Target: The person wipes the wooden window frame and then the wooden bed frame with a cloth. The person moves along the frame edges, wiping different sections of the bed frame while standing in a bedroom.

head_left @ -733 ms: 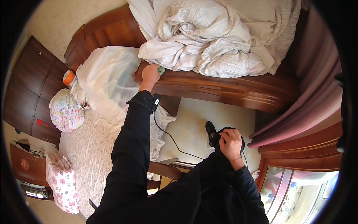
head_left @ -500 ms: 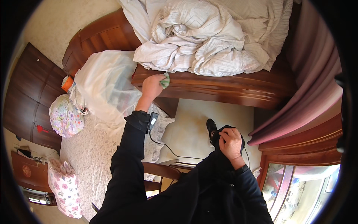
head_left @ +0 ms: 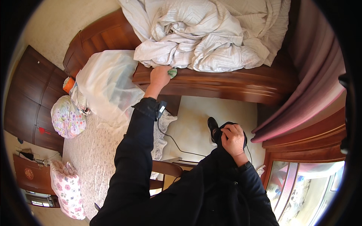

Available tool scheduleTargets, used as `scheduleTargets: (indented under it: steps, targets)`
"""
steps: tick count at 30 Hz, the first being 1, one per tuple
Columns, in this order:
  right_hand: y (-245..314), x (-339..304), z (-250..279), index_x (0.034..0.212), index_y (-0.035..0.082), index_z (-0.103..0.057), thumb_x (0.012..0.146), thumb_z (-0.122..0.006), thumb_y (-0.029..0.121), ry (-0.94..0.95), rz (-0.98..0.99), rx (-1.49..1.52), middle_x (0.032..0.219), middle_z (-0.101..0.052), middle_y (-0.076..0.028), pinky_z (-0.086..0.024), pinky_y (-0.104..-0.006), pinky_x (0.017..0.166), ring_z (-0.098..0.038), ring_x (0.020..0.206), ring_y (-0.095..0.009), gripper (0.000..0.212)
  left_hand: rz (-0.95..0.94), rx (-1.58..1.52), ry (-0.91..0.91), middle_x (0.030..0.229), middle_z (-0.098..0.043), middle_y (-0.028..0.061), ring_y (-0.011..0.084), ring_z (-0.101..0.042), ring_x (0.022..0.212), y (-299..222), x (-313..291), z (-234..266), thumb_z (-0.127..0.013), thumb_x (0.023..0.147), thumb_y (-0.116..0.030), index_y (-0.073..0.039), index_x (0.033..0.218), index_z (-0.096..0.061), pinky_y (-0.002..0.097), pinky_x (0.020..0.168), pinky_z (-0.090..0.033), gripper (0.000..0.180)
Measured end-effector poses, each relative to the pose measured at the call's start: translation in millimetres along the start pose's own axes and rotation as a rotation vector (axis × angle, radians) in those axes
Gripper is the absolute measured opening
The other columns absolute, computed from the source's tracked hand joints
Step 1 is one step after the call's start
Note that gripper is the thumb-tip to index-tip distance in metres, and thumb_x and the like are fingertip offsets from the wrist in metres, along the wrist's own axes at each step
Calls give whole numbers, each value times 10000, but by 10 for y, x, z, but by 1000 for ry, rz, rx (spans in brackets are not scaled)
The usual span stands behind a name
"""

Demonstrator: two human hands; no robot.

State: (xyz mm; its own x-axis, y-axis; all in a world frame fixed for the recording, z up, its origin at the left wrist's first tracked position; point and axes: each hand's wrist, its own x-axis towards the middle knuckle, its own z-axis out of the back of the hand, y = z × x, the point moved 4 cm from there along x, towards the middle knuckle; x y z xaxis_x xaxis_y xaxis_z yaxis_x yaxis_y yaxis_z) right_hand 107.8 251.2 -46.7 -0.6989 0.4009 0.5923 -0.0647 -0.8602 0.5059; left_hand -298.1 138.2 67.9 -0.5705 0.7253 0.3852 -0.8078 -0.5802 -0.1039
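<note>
My left hand is closed around a small green cloth, part of which sticks out past the fingers on the right. It is at the upper edge of the dark reddish wooden bed frame, just below the crumpled white bedding. My right hand lies over my bent knee, fingers apart and holding nothing. A cable runs from a small black box at my left wrist across to my lap.
Sheer white fabric drapes left of the frame. Beyond it stand a flowered bundle, a flower-print pillow and a dark cabinet. A purple curtain hangs at right, above a wood-framed glass pane. A wooden chair is below.
My left hand has moved slightly up and to the right along the bed frame with the green cloth, closer to the bedding. My right hand stays on the knee.
</note>
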Motion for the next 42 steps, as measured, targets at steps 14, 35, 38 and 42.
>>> scheduleTargets:
  steps: [14, 35, 38, 42]
  targets:
    - [-17, 0, 51, 888, 77, -771, 767, -729, 22, -13, 8, 4, 996, -708, -26, -552, -422, 829, -658, 958, -285, 139, -33, -62, -2, 1020, -772, 181, 420, -721, 958, -336, 157, -150, -601, 874, -22, -187, 1133, -826, 504, 834, -577, 381]
    - [-11, -26, 71, 911, 86, -785, 783, -727, 40, -1, 4, -30, 989, -713, -13, -537, -423, 824, -655, 955, -278, 147, -337, -116, -347, 1209, -767, 37, 300, -713, 1181, -1014, -556, -136, -646, 799, 60, -99, 1122, -767, 403, 941, -593, 380]
    - [-25, -35, 91, 909, 86, -787, 786, -729, 42, 1, -1, -36, 989, -714, -14, -535, -423, 827, -654, 954, -280, 143, -231, -28, -436, 1202, -773, 38, 313, -719, 1184, -478, -698, -113, -649, 795, 54, -87, 1092, -772, 399, 951, -596, 352]
    - [-31, -37, 73, 909, 85, -789, 788, -729, 41, 15, -5, -17, 990, -715, -15, -536, -424, 833, -653, 958, -282, 142, -85, 34, -498, 1229, -769, 79, 342, -722, 1186, 382, -794, -79, -618, 795, 83, -77, 1127, -775, 429, 997, -585, 400]
